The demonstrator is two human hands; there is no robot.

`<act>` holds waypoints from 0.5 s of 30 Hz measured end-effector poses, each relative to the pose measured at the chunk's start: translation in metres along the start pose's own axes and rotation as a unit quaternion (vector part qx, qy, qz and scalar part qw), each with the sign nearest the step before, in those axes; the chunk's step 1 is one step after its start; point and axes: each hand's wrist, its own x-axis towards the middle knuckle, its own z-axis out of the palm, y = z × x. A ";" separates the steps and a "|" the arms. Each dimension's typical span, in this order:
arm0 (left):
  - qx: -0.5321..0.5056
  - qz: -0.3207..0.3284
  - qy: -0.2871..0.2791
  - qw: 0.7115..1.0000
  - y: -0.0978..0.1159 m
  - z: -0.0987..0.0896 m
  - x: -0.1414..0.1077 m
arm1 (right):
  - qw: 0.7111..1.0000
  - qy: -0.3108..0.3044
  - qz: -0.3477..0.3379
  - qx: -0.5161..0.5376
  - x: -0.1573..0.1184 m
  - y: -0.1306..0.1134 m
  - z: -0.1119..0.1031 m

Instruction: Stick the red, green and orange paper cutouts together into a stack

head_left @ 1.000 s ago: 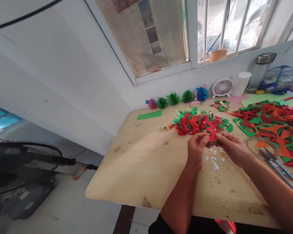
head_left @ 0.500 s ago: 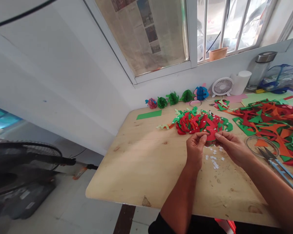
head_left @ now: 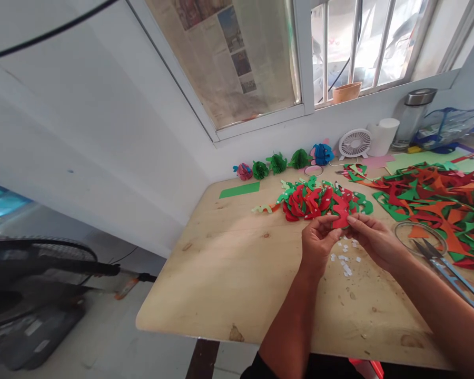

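Between my two hands is a small red paper piece (head_left: 341,218), pinched at its left side by my left hand (head_left: 317,243) and at its right side by my right hand (head_left: 373,238). Just beyond it lies a pile of red and green paper cutouts (head_left: 306,200), some with small white squares on them. Small white squares (head_left: 345,266) are scattered on the wooden table below my hands. Blue-handled snips (head_left: 450,273) and a clear ring (head_left: 405,234) lie right of my right hand.
A heap of red, orange and green scraps (head_left: 438,200) covers the right side. Along the wall stand folded paper figures (head_left: 278,162), a small white fan (head_left: 354,143), a white cylinder (head_left: 384,138) and a glass bottle (head_left: 413,118). A green strip (head_left: 239,190) lies at the back left.
The red piece is tilted more upright between my fingers, and my left thumb has slid lower. The whole view has shifted slightly.
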 end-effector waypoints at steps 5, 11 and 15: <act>0.090 0.036 0.007 0.995 -0.008 -0.004 0.002 | 1.000 0.017 0.003 0.009 0.001 0.002 -0.001; 0.190 0.074 0.009 0.979 -0.014 -0.008 0.002 | 0.999 0.017 0.003 -0.029 0.003 0.007 -0.003; 0.208 0.077 -0.002 0.975 -0.017 -0.008 0.002 | 0.999 0.031 0.005 -0.040 0.005 0.010 -0.004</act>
